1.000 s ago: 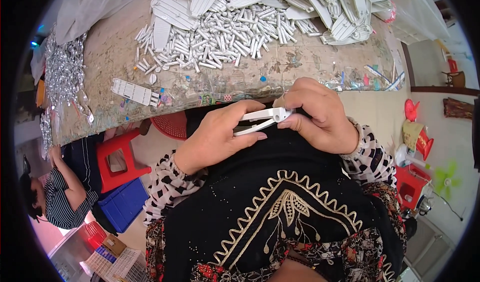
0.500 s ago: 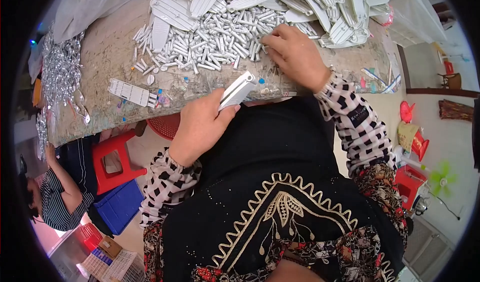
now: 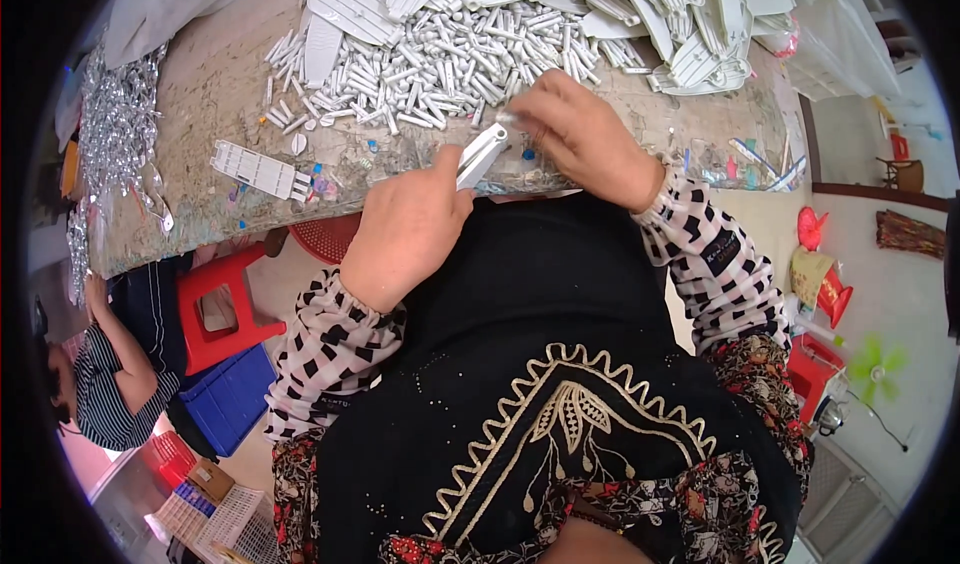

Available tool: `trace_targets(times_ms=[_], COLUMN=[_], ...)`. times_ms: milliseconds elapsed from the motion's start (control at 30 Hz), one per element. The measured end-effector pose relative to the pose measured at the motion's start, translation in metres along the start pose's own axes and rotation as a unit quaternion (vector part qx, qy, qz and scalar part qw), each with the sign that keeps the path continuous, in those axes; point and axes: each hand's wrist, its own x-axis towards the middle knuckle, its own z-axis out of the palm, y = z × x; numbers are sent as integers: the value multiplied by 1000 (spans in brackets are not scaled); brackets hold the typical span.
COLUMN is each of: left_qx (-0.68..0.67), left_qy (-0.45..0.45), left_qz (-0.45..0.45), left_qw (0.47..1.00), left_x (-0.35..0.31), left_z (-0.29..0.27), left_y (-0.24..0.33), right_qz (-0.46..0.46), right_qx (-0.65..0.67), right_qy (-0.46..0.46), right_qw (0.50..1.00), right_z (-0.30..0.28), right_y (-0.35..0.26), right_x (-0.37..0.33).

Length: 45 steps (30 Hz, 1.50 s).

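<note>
My left hand grips a white plastic piece, two flat leaves joined at a rounded end with a hole, which points up and away from me. Just right of that end is my right hand, its thumb and fingers pinched together and blurred. A small pale pin seems to be between the fingertips, smeared by motion. Beyond both hands spreads a heap of short white plastic pins. Behind the heap lie long white ribbed plastic panels, piled over one another.
A flat white slotted part lies on the worn table, left of my hands. Silver tinsel strands hang at the left edge, where another person sits. A red stool and blue crate stand below.
My right hand has drawn back from the pin heap toward the holed end of the white piece. My left hand has lifted slightly away from me, still gripping it.
</note>
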Motion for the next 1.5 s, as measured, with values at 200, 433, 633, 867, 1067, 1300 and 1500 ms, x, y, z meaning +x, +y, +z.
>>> trace_targets(times_ms=[200,433,633,867,1067,1300,1500], left_qx=[40,46,68,75,55,48,30], left_qy=[1,13,10,50,63,56,43], left_qz=[14,38,46,79,95,91,104], left_qw=[999,998,997,993,992,993,993], left_x=[2,0,0,-3,-3,-4,1], left_z=[-4,-3,-2,6,7,1,-3], left_y=[7,7,8,2,-1,3,0], right_qz=[-15,-29,-102,-79,5,58,51], right_qx=[18,-2,-156,-297,-146,-3,-62], right_qy=[-25,-62,-140,-260,-397,-85,-54], right_qw=[999,998,972,915,906,995,995], right_z=[-5,-16,-24,2,-30,30,40], right_y=[-3,-8,-31,-66,-50,-27,-28], right_x=[-4,-2,12,32,71,76,74])
